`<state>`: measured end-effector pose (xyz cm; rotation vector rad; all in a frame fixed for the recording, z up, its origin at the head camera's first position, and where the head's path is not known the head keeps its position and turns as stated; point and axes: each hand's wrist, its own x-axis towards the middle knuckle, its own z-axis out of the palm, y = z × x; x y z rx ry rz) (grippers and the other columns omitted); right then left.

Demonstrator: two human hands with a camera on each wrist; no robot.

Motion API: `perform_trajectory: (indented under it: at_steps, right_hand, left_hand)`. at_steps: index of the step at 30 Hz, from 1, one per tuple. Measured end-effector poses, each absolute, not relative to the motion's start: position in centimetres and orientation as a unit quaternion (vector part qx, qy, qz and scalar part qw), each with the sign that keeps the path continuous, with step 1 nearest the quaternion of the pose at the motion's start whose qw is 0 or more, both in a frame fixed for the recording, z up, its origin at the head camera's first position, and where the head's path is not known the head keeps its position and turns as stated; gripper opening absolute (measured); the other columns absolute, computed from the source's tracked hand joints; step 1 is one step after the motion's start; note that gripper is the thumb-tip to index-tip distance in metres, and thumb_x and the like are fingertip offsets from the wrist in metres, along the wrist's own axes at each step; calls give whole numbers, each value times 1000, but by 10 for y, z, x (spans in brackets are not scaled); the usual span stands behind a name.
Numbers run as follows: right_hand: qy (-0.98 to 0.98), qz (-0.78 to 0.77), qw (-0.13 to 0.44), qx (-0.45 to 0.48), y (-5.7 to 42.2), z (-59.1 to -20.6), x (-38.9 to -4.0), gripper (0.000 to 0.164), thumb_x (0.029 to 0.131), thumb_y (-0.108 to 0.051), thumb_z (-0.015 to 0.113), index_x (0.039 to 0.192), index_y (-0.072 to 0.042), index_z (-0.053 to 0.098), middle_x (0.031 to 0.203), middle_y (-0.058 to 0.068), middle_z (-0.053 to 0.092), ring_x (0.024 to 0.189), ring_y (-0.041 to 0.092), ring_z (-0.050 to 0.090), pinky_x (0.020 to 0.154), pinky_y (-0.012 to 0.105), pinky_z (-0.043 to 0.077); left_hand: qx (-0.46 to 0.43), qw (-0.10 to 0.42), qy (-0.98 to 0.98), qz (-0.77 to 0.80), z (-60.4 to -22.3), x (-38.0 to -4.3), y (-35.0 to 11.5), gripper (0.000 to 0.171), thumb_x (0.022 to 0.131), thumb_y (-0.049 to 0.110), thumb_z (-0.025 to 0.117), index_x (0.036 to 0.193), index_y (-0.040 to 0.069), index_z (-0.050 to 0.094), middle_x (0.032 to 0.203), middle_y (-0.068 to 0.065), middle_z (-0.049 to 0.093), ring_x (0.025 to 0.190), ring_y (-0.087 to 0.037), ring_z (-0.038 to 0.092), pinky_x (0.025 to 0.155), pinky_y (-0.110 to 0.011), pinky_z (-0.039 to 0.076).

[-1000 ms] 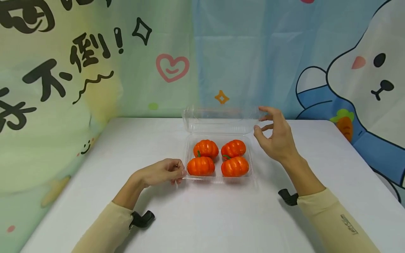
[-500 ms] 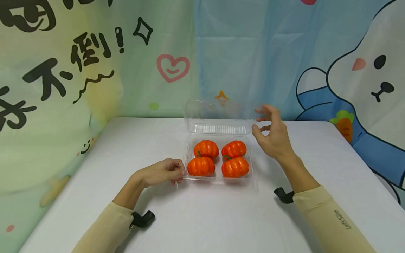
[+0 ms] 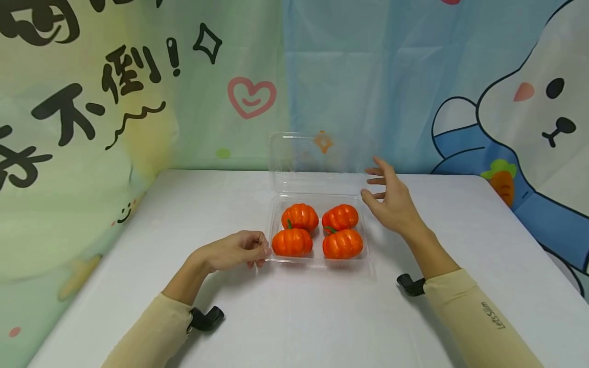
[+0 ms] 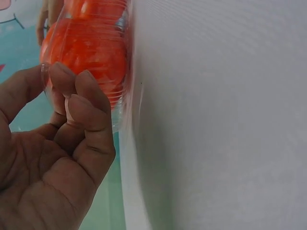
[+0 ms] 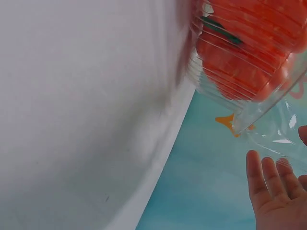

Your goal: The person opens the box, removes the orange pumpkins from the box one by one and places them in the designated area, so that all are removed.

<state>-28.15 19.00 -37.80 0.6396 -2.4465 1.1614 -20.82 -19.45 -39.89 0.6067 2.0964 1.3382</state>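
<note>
A clear plastic clamshell box (image 3: 317,264) sits on the table, its lid (image 3: 301,179) standing up at the back. Several orange toy pumpkins (image 3: 342,244) with green stems lie in its base in two columns. At the front left corner, my left hand (image 3: 236,250) pinches the rim between thumb and fingers; the left wrist view shows the thin rim (image 4: 45,75) at the fingertips. My right hand (image 3: 391,204) is beside the lid's right edge, fingers extended and thumb apart. In the right wrist view those fingers (image 5: 255,175) look straight; whether they touch the lid I cannot tell.
A white cloth covers the table (image 3: 294,317). Behind its far edge hangs a printed curtain (image 3: 340,76) with a cartoon figure at right. Each wrist carries a black camera mount, such as the right one (image 3: 410,284).
The lid has swung up from leaning back to more upright. My right hand has shifted left, and its fingers have straightened. My left hand stays at the box's corner.
</note>
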Motion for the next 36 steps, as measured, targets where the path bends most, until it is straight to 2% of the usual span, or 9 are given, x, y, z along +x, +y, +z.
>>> perform_trajectory:
  at_steps: [7,12,17,21,27,32,36]
  right_hand:
    - [-874,417,128,213,191,-380,-283,75,100,-14,61,162,-4,20,151,20,48,129,41,57,94,58,54]
    - [-878,420,97,207,192,-382,-285,75,102,-15,61,162,-1,18,157,21,41,135,41,53,98,53,52]
    - [-881,423,72,200,194,-385,-285,71,103,-15,60,161,0,23,162,21,33,140,40,49,102,49,48]
    - [-889,411,59,193,194,-386,-286,68,104,-20,59,160,1,26,165,19,30,139,40,50,104,51,48]
    - [-909,375,39,180,194,-385,-287,69,105,-28,56,160,1,26,164,22,32,138,42,51,105,57,47]
    - [-913,368,23,175,194,-388,-289,68,106,-29,55,158,4,27,163,24,32,138,43,50,105,55,47]
    - [-920,357,0,164,194,-389,-290,70,106,-35,55,159,2,28,162,23,35,137,43,51,104,55,48]
  left_hand:
    - [230,287,787,496,-399,-207,-198,15,104,15,56,102,1,58,85,-8,63,82,-27,61,73,-30,52]
    - [233,287,785,496,-399,-205,-200,12,103,12,54,102,0,58,85,-8,63,82,-26,61,72,-30,52]
    - [235,289,783,499,-400,-205,-199,11,102,10,53,103,1,59,85,-7,63,83,-26,60,72,-29,51]
    - [236,288,783,499,-400,-204,-200,11,102,10,53,103,1,59,84,-7,63,82,-25,60,71,-29,51]
    - [238,286,783,498,-401,-203,-201,11,102,10,53,103,1,58,84,-7,62,82,-26,60,71,-29,51]
    - [239,287,784,497,-401,-202,-200,12,102,12,56,103,0,58,84,-9,63,81,-27,61,71,-29,52]
    - [238,288,784,496,-402,-202,-200,13,103,14,57,102,1,59,84,-9,63,82,-26,61,71,-30,52]
